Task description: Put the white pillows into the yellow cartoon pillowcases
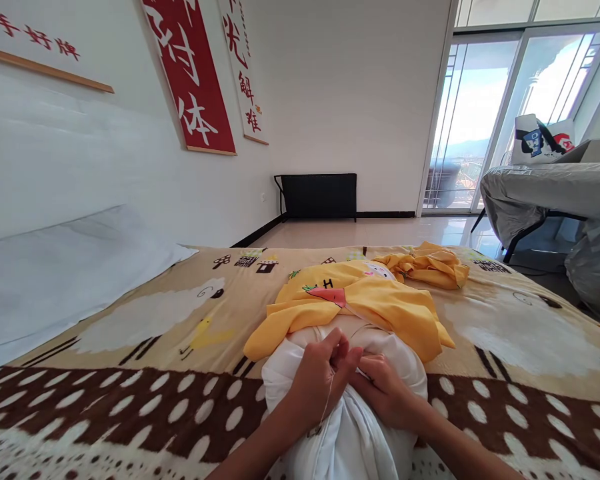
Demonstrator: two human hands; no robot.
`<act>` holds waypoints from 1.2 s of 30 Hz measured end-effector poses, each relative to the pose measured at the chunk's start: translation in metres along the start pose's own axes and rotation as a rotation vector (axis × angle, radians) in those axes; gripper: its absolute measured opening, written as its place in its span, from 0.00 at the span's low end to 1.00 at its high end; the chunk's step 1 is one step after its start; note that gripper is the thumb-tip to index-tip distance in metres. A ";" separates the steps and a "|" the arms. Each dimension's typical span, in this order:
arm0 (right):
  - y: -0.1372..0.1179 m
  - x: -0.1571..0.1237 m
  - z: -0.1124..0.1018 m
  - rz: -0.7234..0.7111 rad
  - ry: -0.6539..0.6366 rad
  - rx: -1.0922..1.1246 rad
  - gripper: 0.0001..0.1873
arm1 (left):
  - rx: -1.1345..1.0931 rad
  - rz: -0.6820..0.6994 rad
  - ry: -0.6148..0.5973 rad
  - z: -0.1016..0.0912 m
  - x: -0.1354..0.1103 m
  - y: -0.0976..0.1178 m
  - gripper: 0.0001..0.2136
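Observation:
A plump white cloth bundle (363,437), perhaps a pillow or a bag, lies in front of me, its fabric gathered into folds under my hands. My left hand (325,373) is closed in a pinch on a thin white string (327,395), which hangs down over the bundle. Close beside it, my right hand (387,390) is closed at the gathered folds, its fingertips near the left thumb; what is inside its fingers is hidden. Just beyond both hands, a yellow cloth (300,297) with a carrot and rabbit print drapes over the far part of the bundle.
Everything rests on a bed with a sheep-patterned blanket (145,320). At left is a white pillow (70,273). A black folded frame (320,196) leans by the far wall. To the right stands a plastic-covered table (555,190) with bags on it, near glass sliding doors (500,100).

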State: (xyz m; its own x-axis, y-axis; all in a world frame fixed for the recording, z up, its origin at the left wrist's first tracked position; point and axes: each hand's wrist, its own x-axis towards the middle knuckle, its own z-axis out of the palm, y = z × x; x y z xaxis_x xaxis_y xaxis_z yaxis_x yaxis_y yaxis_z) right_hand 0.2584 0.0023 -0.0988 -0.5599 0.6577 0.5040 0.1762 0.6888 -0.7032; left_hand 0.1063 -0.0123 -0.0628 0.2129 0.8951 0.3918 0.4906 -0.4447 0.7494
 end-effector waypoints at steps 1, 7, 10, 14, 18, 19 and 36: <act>-0.001 0.000 0.000 -0.009 0.012 0.007 0.19 | 0.023 -0.006 -0.034 0.000 0.000 -0.001 0.12; -0.004 0.000 0.001 -0.023 0.047 0.009 0.18 | 0.126 -0.014 -0.133 -0.005 -0.001 0.003 0.10; -0.003 0.000 0.002 -0.023 0.035 0.009 0.18 | 0.164 -0.010 -0.141 -0.005 0.000 0.006 0.10; -0.002 0.000 0.000 -0.007 0.009 0.013 0.18 | 0.203 -0.004 -0.157 -0.007 0.001 0.007 0.13; -0.007 0.002 -0.004 -0.012 -0.006 0.018 0.16 | 0.238 0.028 -0.241 -0.014 0.002 0.008 0.17; -0.009 0.003 -0.006 -0.025 -0.017 0.020 0.16 | 0.219 0.043 -0.269 -0.016 0.001 0.009 0.16; -0.075 -0.015 -0.001 -0.564 0.266 -0.758 0.12 | -0.070 0.048 -0.005 -0.028 0.000 0.013 0.22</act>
State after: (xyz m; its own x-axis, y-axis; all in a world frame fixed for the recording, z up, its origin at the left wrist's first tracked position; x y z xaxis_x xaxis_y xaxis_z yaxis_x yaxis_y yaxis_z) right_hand 0.2541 -0.0587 -0.0530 -0.5370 0.1554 0.8292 0.4644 0.8750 0.1368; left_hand 0.0891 -0.0188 -0.0374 0.2392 0.8728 0.4255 0.4195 -0.4881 0.7653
